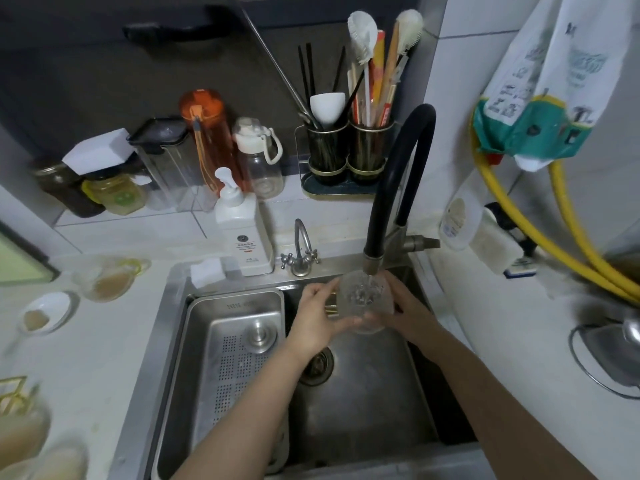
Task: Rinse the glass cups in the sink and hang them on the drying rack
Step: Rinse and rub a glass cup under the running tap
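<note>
A clear glass cup (365, 299) is held upright under the black faucet spout (374, 258), and water runs into it. My left hand (317, 318) grips its left side and base, and my right hand (407, 308) wraps its right side. Both hands hover over the steel sink (363, 403), above the drain (317, 365). On the counter at left stands another glass cup (110, 278) with brownish liquid in it. A gold wire rack (14, 393) shows at the far left edge, with blurred glasses (24, 441) below it.
A perforated steel drain tray (235, 358) fills the sink's left half. A soap pump bottle (242, 230), a small tap (300, 251) and a white sponge (207, 271) line the sink's back rim. Bottles, jars and a utensil holder (349, 150) stand behind. Yellow hoses (568, 244) hang right.
</note>
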A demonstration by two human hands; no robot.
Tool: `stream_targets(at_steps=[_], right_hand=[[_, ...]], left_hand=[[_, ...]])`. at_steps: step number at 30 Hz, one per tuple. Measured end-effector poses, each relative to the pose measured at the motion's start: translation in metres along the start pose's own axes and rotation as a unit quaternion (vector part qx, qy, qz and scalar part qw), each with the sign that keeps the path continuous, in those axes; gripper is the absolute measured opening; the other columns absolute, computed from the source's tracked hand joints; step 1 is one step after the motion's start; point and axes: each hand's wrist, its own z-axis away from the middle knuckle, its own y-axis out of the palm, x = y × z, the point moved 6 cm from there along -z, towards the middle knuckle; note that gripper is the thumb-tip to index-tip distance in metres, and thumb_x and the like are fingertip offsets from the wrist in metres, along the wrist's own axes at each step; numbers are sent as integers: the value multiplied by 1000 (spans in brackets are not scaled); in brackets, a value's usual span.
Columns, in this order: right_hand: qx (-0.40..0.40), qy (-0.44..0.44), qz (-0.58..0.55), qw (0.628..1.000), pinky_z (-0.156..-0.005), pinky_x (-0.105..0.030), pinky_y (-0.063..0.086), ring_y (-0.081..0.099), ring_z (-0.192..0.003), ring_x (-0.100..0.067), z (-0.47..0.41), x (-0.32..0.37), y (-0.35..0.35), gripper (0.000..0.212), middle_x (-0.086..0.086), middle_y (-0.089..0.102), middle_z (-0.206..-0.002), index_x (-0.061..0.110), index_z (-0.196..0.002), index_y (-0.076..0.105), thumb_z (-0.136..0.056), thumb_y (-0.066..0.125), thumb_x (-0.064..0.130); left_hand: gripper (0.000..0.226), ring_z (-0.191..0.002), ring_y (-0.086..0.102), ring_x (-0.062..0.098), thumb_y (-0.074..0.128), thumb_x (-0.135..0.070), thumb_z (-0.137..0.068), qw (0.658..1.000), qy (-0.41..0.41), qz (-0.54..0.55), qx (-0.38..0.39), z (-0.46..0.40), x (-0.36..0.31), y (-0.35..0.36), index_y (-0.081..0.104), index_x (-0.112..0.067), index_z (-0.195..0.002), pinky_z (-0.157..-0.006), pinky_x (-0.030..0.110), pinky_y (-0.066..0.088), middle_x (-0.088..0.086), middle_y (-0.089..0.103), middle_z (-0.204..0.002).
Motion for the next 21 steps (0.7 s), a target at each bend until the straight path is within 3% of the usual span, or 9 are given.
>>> stream_targets(at_steps=[2,6,10,12,16,21], right_hand=[[-1,1,1,1000,-88,-20,52,55,-115,0,7,-4,-6,62,10,56,-125,32,-130,44,-78,75,20],[27,11,13,999,-93,-23,51,57,-115,-3,6,-14,13,60,9,60,-123,35,-126,48,-76,78,22],[14,16,5,1000,-98,-34,49,59,-115,-6,-8,-8,15,56,10,61,-124,36,-130,48,-80,74,28],[3,12,-9,1000,-96,-32,50,60,-112,-6,-4,-3,3,53,8,62,-122,31,-128,50,-81,73,20],[-20,7,-6,1000,-85,-21,53,62,-107,-8,16,-13,-2,55,6,64,-116,23,-125,53,-77,76,13],[-12,7,-5,1000,-82,-15,52,62,-106,-2,5,-14,19,57,8,64,-115,22,-126,50,-77,74,6]], left_hand=[[85,-113,47,11,85,-31,-66,1000,-1,3,13,4,-3,11,44,-27,-140,-103,10,33,-5,38,-112],[86,-112,45,9,86,-31,-64,1000,-27,5,-2,22,19,5,44,-27,-139,-94,-1,26,-3,39,-110],[89,-115,42,10,85,-32,-66,999,-47,-5,-10,11,21,-9,41,-24,-142,-100,11,27,-2,37,-115],[88,-114,41,8,85,-32,-66,999,-37,-2,-1,5,9,-2,41,-25,-142,-99,9,27,-3,37,-115],[88,-116,43,12,86,-34,-65,1000,-1,-23,18,16,6,15,42,-28,-141,-108,19,31,-4,38,-114],[88,-118,42,10,86,-31,-65,1000,-15,-16,0,20,24,-3,42,-26,-141,-103,8,26,-2,38,-119]])
